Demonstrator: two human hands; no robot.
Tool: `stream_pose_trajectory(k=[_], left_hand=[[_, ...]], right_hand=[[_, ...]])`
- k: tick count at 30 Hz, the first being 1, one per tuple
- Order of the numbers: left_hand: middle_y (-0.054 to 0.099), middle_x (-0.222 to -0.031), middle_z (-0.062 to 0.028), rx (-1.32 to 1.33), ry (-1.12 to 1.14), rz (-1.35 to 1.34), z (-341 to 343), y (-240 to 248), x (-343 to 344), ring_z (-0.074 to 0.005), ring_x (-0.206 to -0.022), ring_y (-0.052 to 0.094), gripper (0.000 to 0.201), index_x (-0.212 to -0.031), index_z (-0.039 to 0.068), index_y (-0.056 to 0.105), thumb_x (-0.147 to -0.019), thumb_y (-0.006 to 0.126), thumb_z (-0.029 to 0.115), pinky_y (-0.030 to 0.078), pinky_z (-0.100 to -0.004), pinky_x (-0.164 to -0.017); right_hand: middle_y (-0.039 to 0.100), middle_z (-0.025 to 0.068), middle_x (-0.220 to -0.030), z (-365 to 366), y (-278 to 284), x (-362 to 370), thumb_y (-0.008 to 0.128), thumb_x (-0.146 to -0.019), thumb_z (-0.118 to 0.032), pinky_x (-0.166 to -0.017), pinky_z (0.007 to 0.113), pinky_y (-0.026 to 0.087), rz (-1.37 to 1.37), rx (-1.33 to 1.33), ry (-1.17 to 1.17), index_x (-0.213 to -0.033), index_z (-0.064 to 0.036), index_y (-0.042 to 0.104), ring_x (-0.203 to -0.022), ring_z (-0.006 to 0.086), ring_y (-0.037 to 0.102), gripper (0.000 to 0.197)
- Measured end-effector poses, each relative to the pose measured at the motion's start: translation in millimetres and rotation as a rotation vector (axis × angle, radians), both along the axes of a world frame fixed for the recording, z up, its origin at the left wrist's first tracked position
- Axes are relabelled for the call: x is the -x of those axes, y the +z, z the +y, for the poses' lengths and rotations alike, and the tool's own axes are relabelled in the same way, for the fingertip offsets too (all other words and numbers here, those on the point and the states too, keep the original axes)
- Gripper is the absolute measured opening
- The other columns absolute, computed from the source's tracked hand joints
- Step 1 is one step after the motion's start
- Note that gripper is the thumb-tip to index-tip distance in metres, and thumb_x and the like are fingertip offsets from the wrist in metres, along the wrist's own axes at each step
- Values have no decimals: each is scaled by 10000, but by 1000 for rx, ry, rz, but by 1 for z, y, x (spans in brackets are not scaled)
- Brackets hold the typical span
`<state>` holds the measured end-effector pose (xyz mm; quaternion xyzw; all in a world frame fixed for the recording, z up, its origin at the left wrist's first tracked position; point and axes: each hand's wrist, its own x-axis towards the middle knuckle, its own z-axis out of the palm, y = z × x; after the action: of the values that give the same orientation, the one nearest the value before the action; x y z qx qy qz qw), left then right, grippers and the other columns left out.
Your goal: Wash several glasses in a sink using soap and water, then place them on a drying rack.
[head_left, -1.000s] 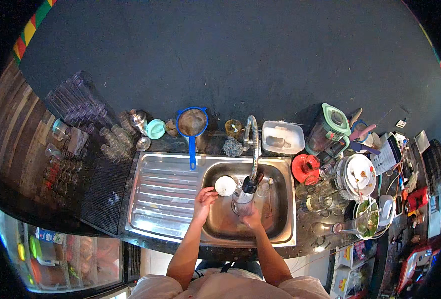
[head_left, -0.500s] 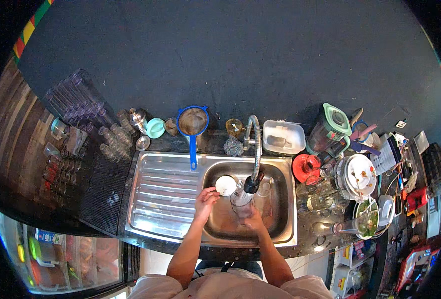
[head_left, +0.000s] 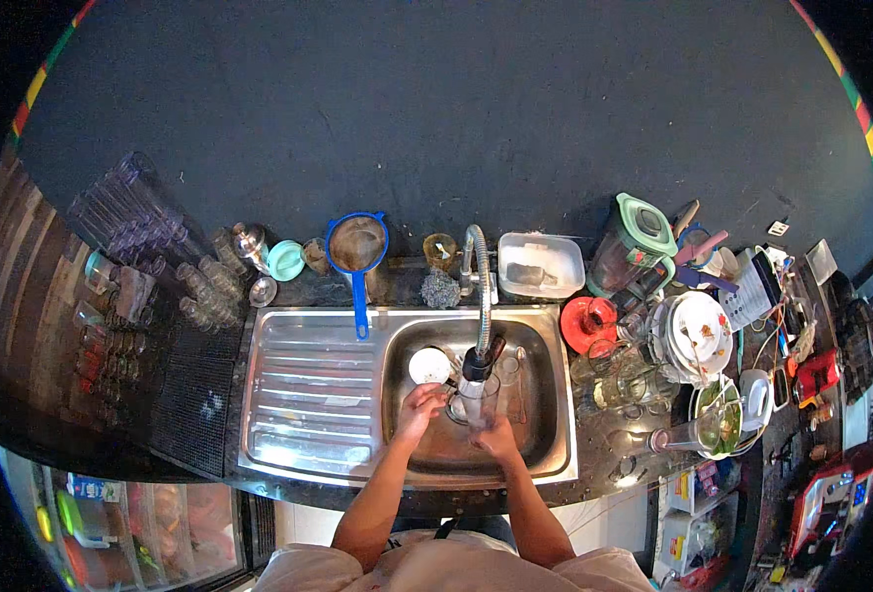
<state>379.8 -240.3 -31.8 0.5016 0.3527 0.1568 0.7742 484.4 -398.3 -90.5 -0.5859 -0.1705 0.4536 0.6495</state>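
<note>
In the steel sink basin [head_left: 393, 434], my right hand [head_left: 496, 439] is closed round a clear drinking glass [head_left: 480, 405]. The glass is directly beneath the black spray head [head_left: 477, 364] of the coiled tap. My left hand [head_left: 419, 410] is just left of the glass, its fingers bent together; what they hold, if anything, is hidden. A small white round dish [head_left: 429, 365] with dark specks lies just beyond those fingers. Another clear glass [head_left: 508, 370] stands to the right in the basin, near a spoon [head_left: 521, 357].
A ridged drainboard [head_left: 308, 395] adjoins the basin on the left, with a blue-handled strainer [head_left: 359, 247] overlapping its back edge. Along the wall are a scouring pad [head_left: 440, 290], a plastic tub [head_left: 541, 264] and a green blender [head_left: 636, 242]. Stacked plates [head_left: 701, 331] crowd the right, glassware [head_left: 209, 291] the left.
My left hand has drawn back from the white dish and moved right, closer to the glass. The right hand keeps hold of the glass under the tap. The whole view has shifted slightly.
</note>
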Motion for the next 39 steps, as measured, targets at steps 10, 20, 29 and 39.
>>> stream_pose_trajectory(k=[10,20,29,39], left_hand=[[599,-942,-21,57,-14,-16,-9,-11,-4,-101,-845,543,363,-1115,87,515,-760,568,143,404,-233,-702],[613,-909,-64,593,-77,32,-44,-10,-45,-184,-820,600,329,-1036,75,538,-798,585,297,494,-319,-667],[591,-854,-95,712,101,-187,-13,-6,-37,-220,-755,581,335,-1015,92,528,-780,570,328,491,-387,-676],[540,-908,-80,464,132,15,7,0,-2,-213,-762,532,417,-1067,130,461,-746,595,360,465,-413,-692]], right_hand=[[562,23,-729,-2,-5,1,617,-554,38,-510,260,429,-167,21,-29,-907,-3,523,-612,119,522,368],[585,56,-793,-8,86,12,676,-619,39,-508,267,453,-402,116,-175,-1089,-7,439,-678,142,573,528],[496,46,-638,13,57,-24,476,-796,-278,-578,316,396,631,17,-374,-770,-73,487,-570,185,470,206],[461,4,-533,110,27,-32,490,-837,-244,-373,226,336,875,-505,-164,-778,-109,546,-443,123,453,158]])
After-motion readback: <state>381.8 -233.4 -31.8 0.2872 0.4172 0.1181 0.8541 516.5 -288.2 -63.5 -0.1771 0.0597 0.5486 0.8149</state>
